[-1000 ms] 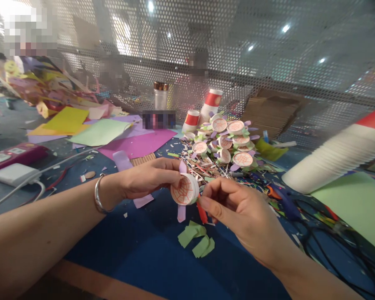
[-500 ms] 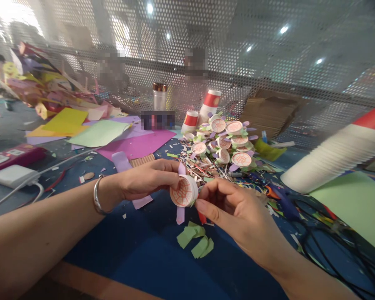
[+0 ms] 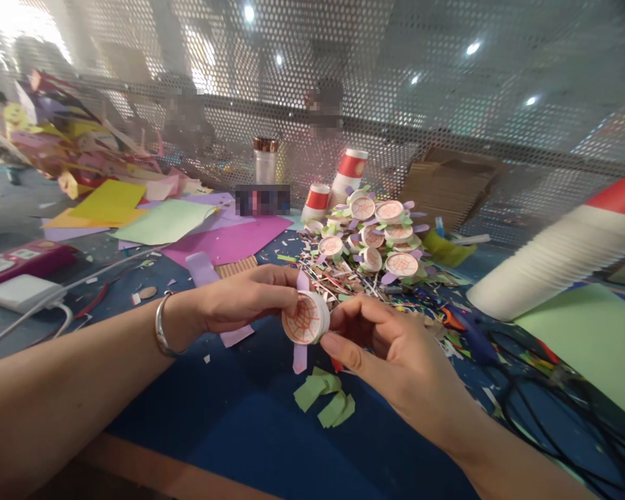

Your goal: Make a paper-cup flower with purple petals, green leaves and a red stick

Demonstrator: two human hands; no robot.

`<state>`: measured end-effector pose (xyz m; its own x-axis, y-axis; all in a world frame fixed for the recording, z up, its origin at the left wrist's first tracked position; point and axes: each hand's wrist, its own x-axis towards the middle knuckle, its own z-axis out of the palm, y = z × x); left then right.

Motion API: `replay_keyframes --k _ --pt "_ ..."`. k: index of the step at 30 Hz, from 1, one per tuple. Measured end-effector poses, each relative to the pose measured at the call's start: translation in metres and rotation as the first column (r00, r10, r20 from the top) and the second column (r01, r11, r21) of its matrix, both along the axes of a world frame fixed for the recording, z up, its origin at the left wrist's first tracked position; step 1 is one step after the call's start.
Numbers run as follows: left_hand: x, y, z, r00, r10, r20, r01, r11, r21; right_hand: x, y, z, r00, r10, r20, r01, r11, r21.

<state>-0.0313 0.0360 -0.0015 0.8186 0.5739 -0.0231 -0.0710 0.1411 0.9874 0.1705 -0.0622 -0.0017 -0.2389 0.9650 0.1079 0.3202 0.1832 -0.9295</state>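
Observation:
A round white paper disc with red web-like lines faces me at the centre, purple strips sticking out at its top and bottom. My left hand grips its upper left side between thumb and fingers. At the disc's right edge, my right hand is closed, thumb and fingertips against the rim; any small piece between them is hidden. Just below lie folded green paper pieces. Behind is a pile of similar discs with purple and green tabs.
Stacked paper cups lean at the right beside black cables and green paper. Paper scraps litter the middle. Coloured sheets, a white charger and a power strip are left. A lidded jar stands behind.
My right thumb and fingertips have shifted slightly left, closer against the disc's rim. The left hand and disc have hardly moved.

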Motion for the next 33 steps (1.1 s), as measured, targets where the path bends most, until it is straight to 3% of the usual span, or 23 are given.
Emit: replay_keyframes --k 7,14,19,26,33 --pt "0.0023 -0.0009 -0.0003 0.999 0.033 -0.018 -0.033 0.999 -0.003 -0.0004 -0.0003 -0.0019 1.000 -0.012 0.027 0.011 1.000 0.026" --pt "-0.0002 0.0039 0.0017 0.983 0.178 0.041 -0.176 0.984 -0.038 0.0008 0.0014 -0.0041 0.981 -0.139 0.134 0.124 0.986 0.112" --pt "0.0007 0.0062 0.0054 0.956 0.277 0.091 -0.269 0.959 -0.094 0.0008 0.0022 -0.0067 0.953 -0.044 0.301 0.016 0.995 0.095" --pt "0.0020 0.0065 0.0042 0.935 0.349 0.057 -0.337 0.928 -0.159 -0.0012 -0.0017 -0.0026 0.849 0.096 0.519 -0.135 0.990 0.038" --pt "0.0023 0.0063 0.0028 0.926 0.371 0.065 -0.361 0.923 -0.134 -0.0036 -0.0025 -0.0015 0.816 0.136 0.561 -0.180 0.983 0.023"
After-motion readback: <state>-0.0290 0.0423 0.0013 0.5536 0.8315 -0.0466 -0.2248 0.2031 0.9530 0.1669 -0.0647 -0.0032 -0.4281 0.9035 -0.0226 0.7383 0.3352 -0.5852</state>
